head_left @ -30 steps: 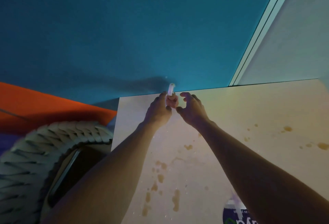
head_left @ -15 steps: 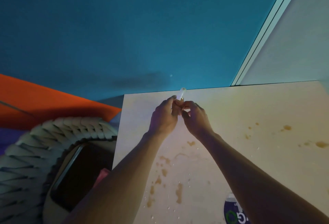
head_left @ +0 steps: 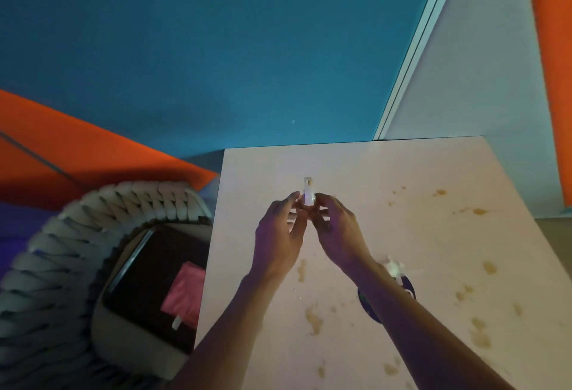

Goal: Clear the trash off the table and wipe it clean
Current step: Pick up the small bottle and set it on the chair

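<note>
Hands meet at frame centre: we find left hand [head_left: 280,236] and right hand [head_left: 339,234] pinching a small clear scrap [head_left: 308,196] above the stained table [head_left: 418,234], probably gathering it for binning.

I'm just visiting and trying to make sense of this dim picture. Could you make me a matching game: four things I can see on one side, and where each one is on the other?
Things:
1. small clear tube
2. pink packet
3. brown stains
4. dark round label

Places:
A. partly hidden under the right forearm
B. pinched between the fingertips of both hands
C. spattered over the table
D. inside the bin left of the table

Pairs: 1-B, 2-D, 3-C, 4-A
</note>
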Tool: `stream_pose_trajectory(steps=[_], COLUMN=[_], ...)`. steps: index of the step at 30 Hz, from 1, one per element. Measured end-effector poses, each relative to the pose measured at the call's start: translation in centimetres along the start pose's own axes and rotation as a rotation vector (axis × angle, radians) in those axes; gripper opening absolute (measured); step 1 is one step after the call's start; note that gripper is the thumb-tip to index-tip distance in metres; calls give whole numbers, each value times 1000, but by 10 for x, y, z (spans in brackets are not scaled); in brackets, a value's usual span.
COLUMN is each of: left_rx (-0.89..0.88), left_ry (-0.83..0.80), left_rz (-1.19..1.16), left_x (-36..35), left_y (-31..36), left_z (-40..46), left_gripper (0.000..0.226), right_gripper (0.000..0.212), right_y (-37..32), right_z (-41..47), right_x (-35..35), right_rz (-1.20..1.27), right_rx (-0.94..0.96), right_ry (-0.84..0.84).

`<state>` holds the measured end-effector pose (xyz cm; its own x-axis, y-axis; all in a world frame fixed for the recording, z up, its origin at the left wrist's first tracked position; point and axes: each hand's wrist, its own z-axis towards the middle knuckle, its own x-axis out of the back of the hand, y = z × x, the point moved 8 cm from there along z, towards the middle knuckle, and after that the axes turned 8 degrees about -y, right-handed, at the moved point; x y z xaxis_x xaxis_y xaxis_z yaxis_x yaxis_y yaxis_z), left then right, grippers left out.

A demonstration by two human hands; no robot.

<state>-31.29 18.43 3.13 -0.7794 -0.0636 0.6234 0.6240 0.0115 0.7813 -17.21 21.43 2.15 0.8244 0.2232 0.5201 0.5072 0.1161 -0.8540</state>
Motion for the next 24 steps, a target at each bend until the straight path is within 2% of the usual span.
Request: stream_pose_trajectory(steps=[8, 18, 24], left_rx=[12, 230, 388], left_ry=[37, 196, 356], left_rz=[-77, -75, -25], left_x=[31, 60, 88], left_y=[20, -3, -19], left_z=[-125, -296, -415], left_gripper=[44, 43, 43], right_gripper=[31, 32, 32], right_y=[-39, -75, -100], right_z=[-109, -228, -302], right_x=[-9, -74, -145], right_rz=[12, 32, -18], right_rx=[69, 146, 236], right_ry=[-156, -417, -676])
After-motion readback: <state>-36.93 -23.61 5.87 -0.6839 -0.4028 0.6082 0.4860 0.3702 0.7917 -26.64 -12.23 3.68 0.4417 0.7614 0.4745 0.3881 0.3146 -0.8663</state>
